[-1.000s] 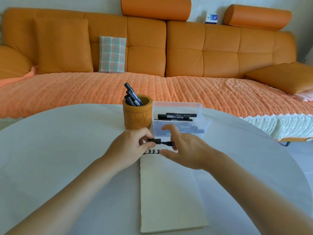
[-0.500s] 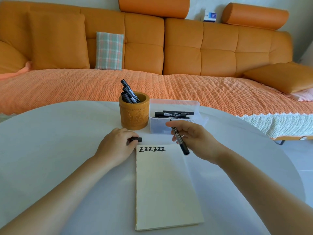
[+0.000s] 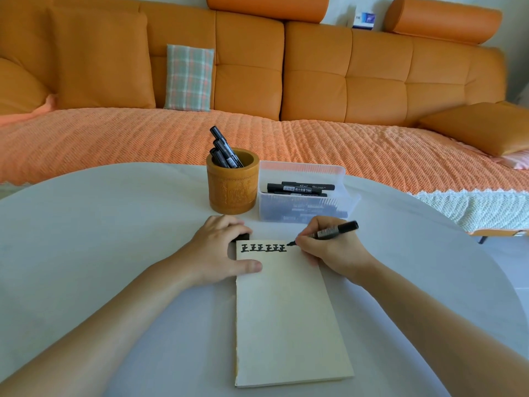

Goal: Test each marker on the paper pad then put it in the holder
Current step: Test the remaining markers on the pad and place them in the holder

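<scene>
- The right hand (image 3: 332,253) pinches an uncapped marker (image 3: 329,232) in a writing grip. Its tip touches the top of the paper pad (image 3: 286,325), just right of a row of black marks (image 3: 263,248). I judge that this marker's test is only beginning.
- The left hand (image 3: 217,253) sits at the pad's upper left corner, thumb flat on the sheet and fingers curled over a small black cap (image 3: 243,237).
- Done, by the look of it: several capped markers (image 3: 226,151) lean inside the holder (image 3: 232,190), which stands on the table (image 3: 100,239) just behind the left hand.
- Left: a stack of spare markers (image 3: 297,188) lies in a clear box (image 3: 303,207) just right of the holder. The one in hand will likely need recapping before it goes in the holder.
- The holder is a squat honey-coloured cylinder, wood or bamboo, with carved relief on its wall.
- The box is rectangular, of translucent ribbed plastic.
- The pad is long, narrow, cream and matte, with a slightly ragged left edge.
- The markers are slim black barrels with white printed labels.
- The table is round, pale and smooth.
</scene>
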Demonstrator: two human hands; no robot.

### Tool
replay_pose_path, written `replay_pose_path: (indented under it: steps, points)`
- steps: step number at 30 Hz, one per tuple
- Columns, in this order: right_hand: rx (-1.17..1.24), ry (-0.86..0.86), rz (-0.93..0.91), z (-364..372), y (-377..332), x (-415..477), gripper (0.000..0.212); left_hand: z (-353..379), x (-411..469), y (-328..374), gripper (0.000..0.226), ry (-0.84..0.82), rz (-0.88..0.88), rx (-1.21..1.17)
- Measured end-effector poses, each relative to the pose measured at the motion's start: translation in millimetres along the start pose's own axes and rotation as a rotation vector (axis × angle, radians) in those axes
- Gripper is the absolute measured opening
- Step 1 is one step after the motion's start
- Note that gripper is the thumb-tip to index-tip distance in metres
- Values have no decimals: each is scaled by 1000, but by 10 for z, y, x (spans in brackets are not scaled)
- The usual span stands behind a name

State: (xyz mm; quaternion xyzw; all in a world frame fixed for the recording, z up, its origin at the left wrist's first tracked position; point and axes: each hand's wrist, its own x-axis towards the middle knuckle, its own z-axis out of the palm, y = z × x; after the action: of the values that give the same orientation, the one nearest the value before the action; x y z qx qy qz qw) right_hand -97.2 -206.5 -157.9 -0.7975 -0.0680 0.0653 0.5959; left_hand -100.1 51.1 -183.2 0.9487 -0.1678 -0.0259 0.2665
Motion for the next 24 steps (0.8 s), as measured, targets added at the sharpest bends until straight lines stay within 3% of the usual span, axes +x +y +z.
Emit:
replay_pose_path:
  steps: [7,16,24]
  points:
    - [-76,14,-37,45,24,35,20,23,-9,-4,97,7,-2,-43]
    - [-137,30,-64,68,52,61,24,8,-5,7,81,17,3,-31]
    - [-150,10,-55,70,55,45,28,-15,-20,41,80,0,-9,-4]
